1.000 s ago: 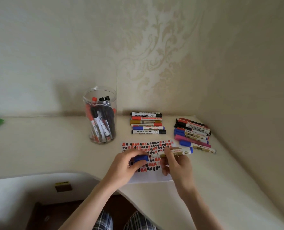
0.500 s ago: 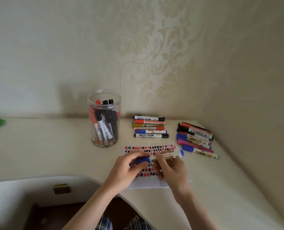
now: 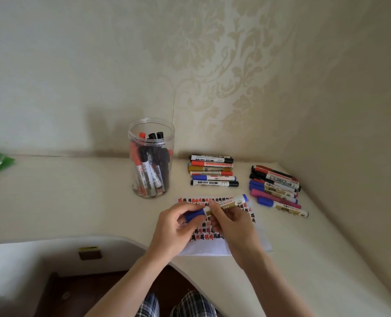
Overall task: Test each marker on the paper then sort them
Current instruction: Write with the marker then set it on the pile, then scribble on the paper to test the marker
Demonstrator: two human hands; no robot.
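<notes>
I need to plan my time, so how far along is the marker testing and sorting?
Done: two sorted groups, the middle row and right pile; the paper carries many marks. In hand: left hand and right hand hold a blue marker. Left: the jar is full.

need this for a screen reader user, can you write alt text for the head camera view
Two hands hold a blue marker over a sheet of paper covered in red and black test marks: the left hand grips its cap, the right hand its barrel. Behind stand a clear jar of markers and two rows of sorted markers.
</notes>
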